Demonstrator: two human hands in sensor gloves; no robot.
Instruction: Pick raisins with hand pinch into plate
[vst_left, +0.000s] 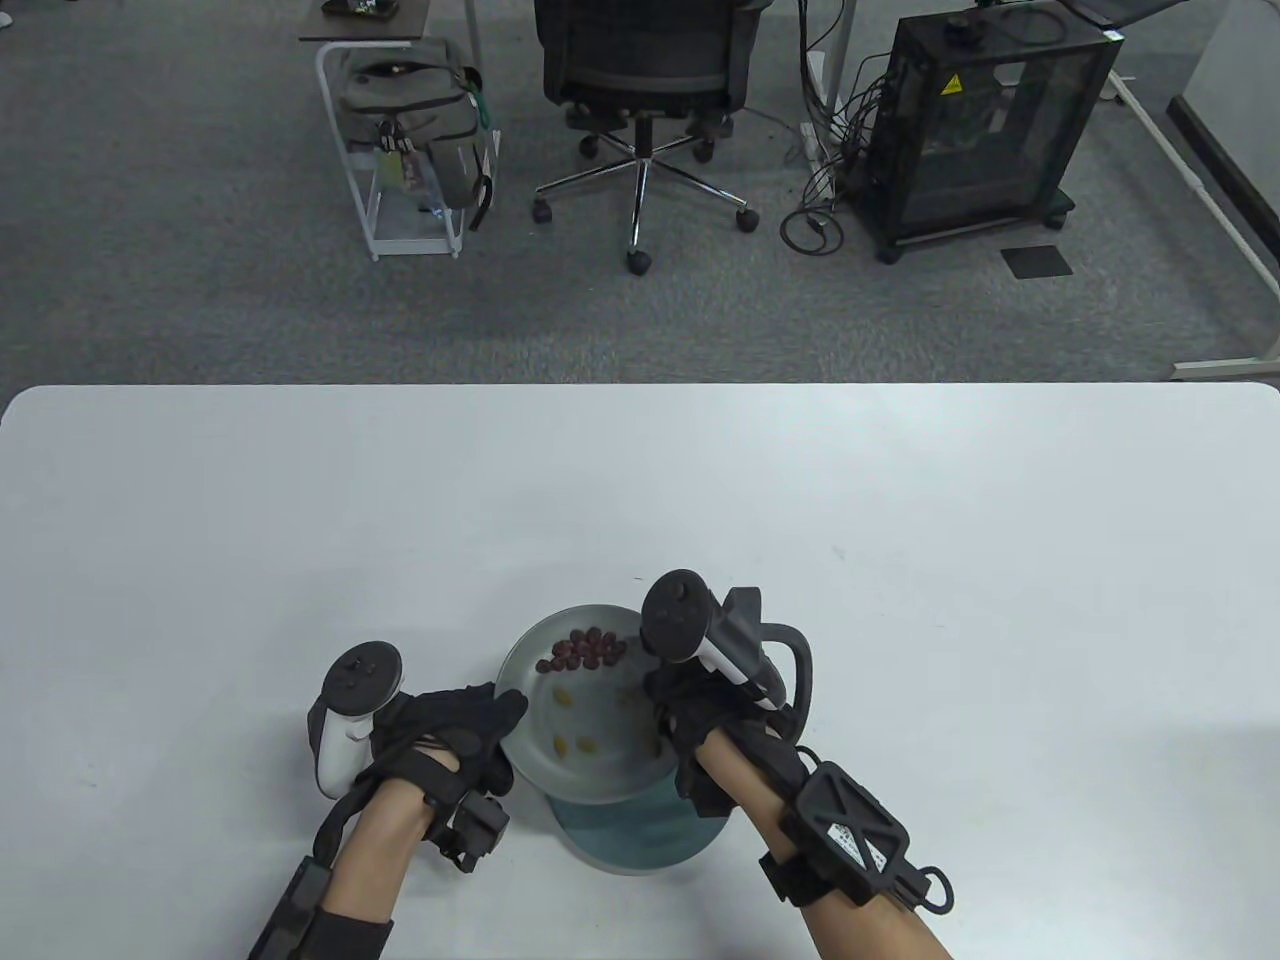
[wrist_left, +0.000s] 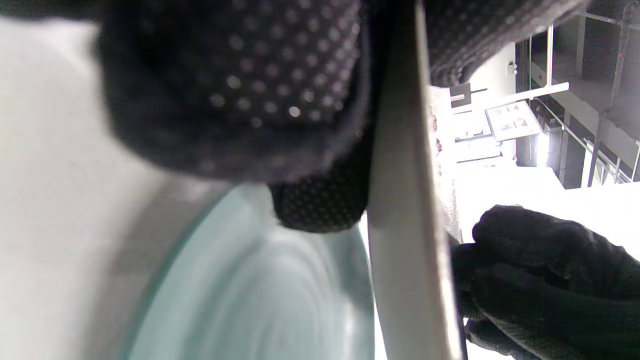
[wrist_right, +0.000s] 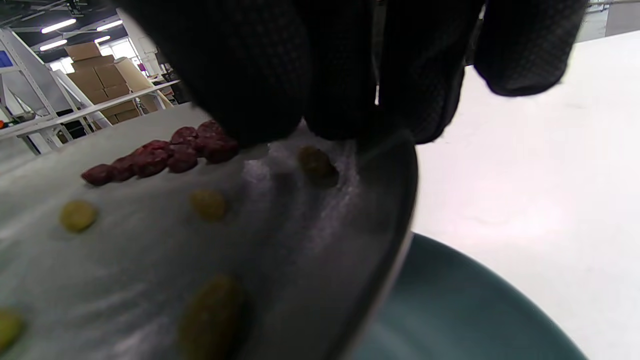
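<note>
A grey metal plate (vst_left: 590, 705) sits raised over a teal plate (vst_left: 640, 838) near the table's front edge. It carries a cluster of dark red raisins (vst_left: 590, 648) at its far side and several scattered yellow raisins (vst_left: 572, 744). My left hand (vst_left: 480, 722) grips the grey plate's left rim (wrist_left: 400, 200), with fingers (wrist_left: 240, 100) above and below it. My right hand (vst_left: 665, 712) reaches down onto the plate's right side. Its fingertips (wrist_right: 350, 100) are bunched together and touch the plate beside a yellow raisin (wrist_right: 315, 161). The fingers hide whether they hold a raisin.
The white table (vst_left: 900, 560) stretches wide on all sides of the plates. Beyond its far edge stand an office chair (vst_left: 645, 80), a rack with a bag (vst_left: 415, 120) and a black cabinet (vst_left: 985, 110) on the carpet.
</note>
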